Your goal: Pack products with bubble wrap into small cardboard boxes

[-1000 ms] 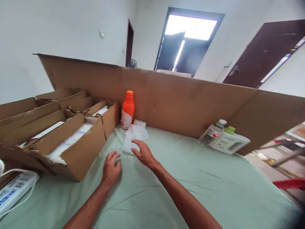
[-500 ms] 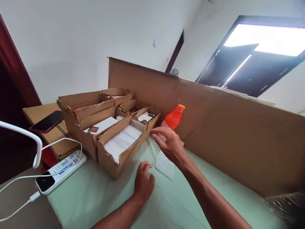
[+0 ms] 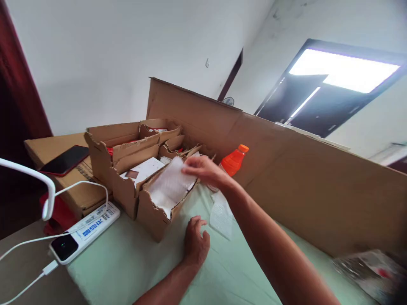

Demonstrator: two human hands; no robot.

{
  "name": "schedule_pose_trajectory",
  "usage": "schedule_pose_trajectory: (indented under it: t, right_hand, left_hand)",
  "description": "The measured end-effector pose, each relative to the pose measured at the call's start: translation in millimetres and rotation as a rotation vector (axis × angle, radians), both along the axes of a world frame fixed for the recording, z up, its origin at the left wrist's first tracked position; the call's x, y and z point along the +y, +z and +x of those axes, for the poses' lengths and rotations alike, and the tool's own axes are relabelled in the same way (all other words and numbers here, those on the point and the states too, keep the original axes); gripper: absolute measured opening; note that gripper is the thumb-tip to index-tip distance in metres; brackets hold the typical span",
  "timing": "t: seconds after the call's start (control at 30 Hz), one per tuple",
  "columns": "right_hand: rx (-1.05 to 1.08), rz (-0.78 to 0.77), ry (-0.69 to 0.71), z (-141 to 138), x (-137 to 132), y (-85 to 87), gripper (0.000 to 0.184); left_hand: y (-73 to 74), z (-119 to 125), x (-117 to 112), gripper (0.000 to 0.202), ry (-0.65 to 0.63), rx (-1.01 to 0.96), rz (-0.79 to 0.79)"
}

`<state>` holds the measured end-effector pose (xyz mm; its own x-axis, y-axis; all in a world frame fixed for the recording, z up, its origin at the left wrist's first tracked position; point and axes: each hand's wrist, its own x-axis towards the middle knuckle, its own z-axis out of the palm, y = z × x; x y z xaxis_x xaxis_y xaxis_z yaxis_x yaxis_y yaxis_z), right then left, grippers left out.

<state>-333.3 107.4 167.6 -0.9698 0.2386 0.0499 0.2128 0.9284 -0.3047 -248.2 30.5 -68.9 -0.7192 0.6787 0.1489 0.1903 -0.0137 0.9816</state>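
My right hand (image 3: 205,169) pinches the upper edge of a white bubble wrap bag (image 3: 170,184), partly raised out of the front cardboard bin (image 3: 155,226). More bubble wrap lies beneath it in that bin. My left hand (image 3: 196,241) rests on the pale green tabletop (image 3: 248,262), fingers loosely bent and apart, holding nothing. Another bubble wrap bag (image 3: 221,216) lies flat on the cloth, to the right of my left hand. Behind my right wrist stands a bottle with an orange cap and orange contents (image 3: 233,162), its lower part mostly hidden.
More cardboard bins (image 3: 111,165) hold white cards and red items. A tall cardboard panel (image 3: 286,169) borders the far side. On the left are a phone (image 3: 66,160) on a carton (image 3: 84,186) and a white power bank (image 3: 85,233) with cables. Clear plastic packaging (image 3: 372,271) lies at right.
My right hand has moved left from beside the bottle to the front bin and taken hold of a bubble wrap bag, lifting its edge. My left hand stays on the table. The view has shifted slightly.
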Motion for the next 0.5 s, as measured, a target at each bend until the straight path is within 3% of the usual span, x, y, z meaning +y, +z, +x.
schedule_pose_trajectory:
  t: [0.1,0.13,0.2,0.3,0.5]
  right_hand:
    - [0.493,-0.499,-0.100,46,25,27.4,0.029]
    - [0.595,-0.596,-0.163,63,34,32.1,0.033]
    - [0.637,-0.611,-0.314,94,53,30.2,0.040]
    - [0.559,-0.508,-0.503,130,83,-0.6,0.046]
    - [0.381,-0.185,-0.857,163,131,-96.4,0.043]
  left_hand:
    - [-1.0,-1,0,0.036,0.008,-0.024,0.037]
    - [-1.3,-1,1,0.036,0.012,-0.034,0.048]
    - [-1.9,-2,1,0.035,0.025,-0.052,0.062]
    - [-3.1,-2,2,0.033,0.042,-0.061,0.077]
    - [-7.9,-2,2,0.031,0.037,-0.028,0.082]
